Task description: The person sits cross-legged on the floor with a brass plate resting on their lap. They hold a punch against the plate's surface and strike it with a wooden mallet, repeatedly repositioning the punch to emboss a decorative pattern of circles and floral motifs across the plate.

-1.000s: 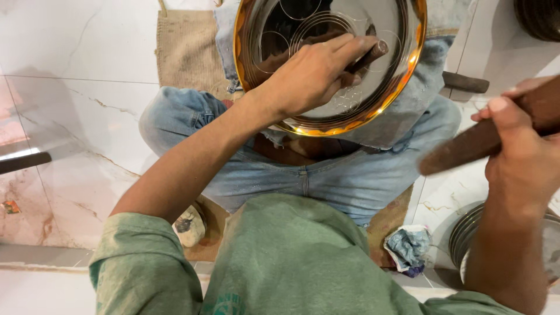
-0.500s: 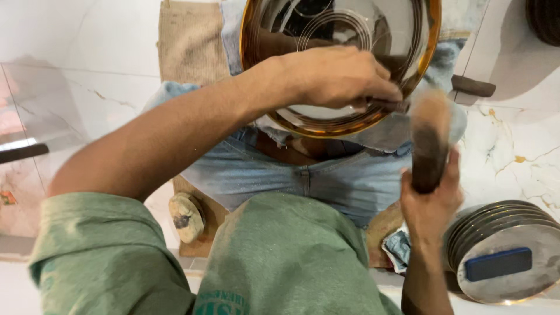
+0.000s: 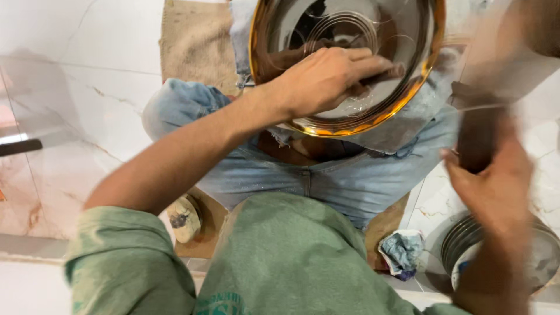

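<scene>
Right hand (image 3: 496,186) clamped on a dark wooden handle (image 3: 478,137), left hand (image 3: 326,79) pressed flat on a shiny round metal plate with a golden rim (image 3: 408,99).

The handle is motion-blurred — a loose swing could slip past the fist and hit the plate's rim or the left fingers (image 3: 373,61), which lie just across from it. Those fingers spread nearly flat, touching the plate's inside rather than gripping it; the plate rests on the denim-clad lap (image 3: 350,181), so it could tilt or slide off if knocked.
</scene>
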Available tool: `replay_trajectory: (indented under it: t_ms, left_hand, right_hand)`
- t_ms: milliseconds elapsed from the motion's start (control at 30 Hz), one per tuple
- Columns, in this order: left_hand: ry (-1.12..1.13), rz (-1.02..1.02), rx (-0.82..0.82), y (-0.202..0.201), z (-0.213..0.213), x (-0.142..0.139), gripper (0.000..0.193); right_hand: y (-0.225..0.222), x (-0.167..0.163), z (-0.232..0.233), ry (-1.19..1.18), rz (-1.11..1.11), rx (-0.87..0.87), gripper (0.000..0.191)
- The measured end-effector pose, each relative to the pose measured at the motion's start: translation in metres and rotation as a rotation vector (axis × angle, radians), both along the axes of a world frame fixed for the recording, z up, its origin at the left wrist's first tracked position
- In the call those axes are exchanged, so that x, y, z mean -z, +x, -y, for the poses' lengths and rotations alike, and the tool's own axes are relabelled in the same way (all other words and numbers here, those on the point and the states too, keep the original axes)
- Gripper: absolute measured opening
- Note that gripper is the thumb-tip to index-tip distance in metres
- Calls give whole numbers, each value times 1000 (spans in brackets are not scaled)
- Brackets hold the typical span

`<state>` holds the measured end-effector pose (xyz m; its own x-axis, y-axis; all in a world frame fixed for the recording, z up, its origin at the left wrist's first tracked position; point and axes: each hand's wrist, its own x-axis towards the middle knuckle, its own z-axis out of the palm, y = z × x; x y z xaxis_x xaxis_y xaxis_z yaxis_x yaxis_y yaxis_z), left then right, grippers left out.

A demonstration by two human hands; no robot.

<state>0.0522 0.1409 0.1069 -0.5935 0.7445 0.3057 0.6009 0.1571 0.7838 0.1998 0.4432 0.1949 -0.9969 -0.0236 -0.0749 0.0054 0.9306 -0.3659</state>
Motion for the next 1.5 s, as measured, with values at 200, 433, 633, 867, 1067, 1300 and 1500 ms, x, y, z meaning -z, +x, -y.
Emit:
replay_trajectory:
  t_ms: [200,433,633,867,1067,1300,1500]
  left_hand:
    - [77,96,-342,36,9,2,41]
    - [157,187,-707,67,-4,11,35]
    - [228,221,-769,66,-7,15,33]
    - [152,32,-338,31,-1,10,53]
    - [91,120,-319,29,-1,9,52]
    - [108,55,-183,23,0,4,48]
    - [-86,57,89,1,-9,-6,46]
  right_hand:
    - [-61,-51,20,146,16,-335,75]
    - [-91,-93,72,420,107,-457,78]
    - [-73,-101,80,542,127,-397,74]
    - [-41,-10,22,-553,-53,-50,26]
    - [-42,20,-44,-902,20,166,21]
    - [-40,-5,-13,-200,0,-94,80]
    - [17,17,19,-281,-106,116,87]
